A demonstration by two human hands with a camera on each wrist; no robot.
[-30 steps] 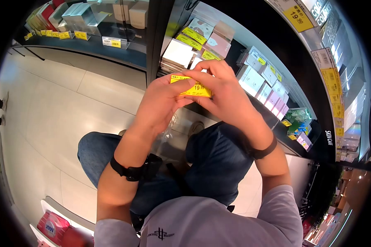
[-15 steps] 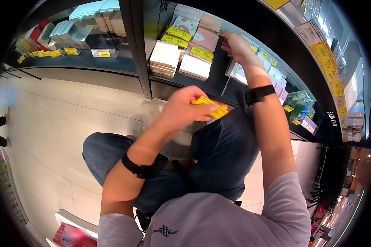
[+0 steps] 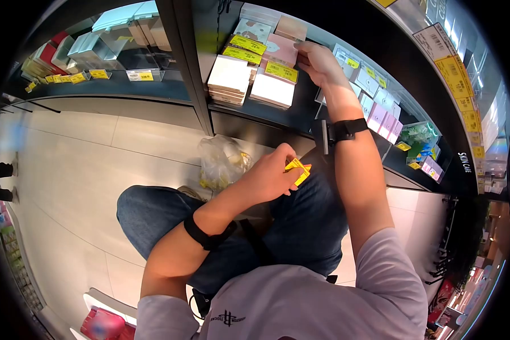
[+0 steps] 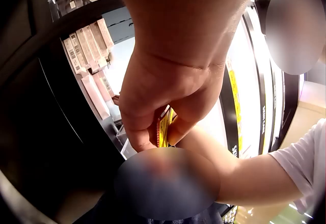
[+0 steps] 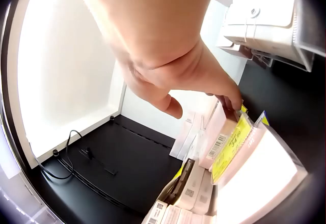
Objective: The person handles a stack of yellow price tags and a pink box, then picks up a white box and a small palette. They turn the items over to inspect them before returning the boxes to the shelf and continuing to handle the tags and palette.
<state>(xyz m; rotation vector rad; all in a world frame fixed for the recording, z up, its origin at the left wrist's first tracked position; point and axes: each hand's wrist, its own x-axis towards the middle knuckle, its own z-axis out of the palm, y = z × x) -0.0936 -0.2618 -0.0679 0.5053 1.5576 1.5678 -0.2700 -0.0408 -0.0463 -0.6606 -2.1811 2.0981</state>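
Note:
My left hand [image 3: 272, 174] pinches a small stack of yellow price tags [image 3: 298, 171] between thumb and fingers, above the jeans near the right knee. In the left wrist view the tags [image 4: 164, 127] appear edge-on between the fingertips. Inside the lit shelf, my right hand [image 3: 321, 63] reaches to the right side of a pink box [image 3: 280, 47]. The right wrist view has its fingers bent over the top of the pink box [image 5: 216, 132], while the thumb hangs apart. In front of that box stands a yellow price tag [image 3: 282, 72], above a stack of white boxes [image 3: 272, 90].
More white boxes [image 3: 228, 80] with yellow tags [image 3: 242, 54] stand left on the shelf. Small pale boxes [image 3: 367, 84] line its right part. A clear plastic bag [image 3: 218, 161] lies on the floor by the legs. A dark upright post [image 3: 188, 62] separates two shelves.
Both hands were together at the yellow tags. The right hand has left them for the shelf and shifted slightly along the pink box; the left has lowered toward the knee, keeping the tags.

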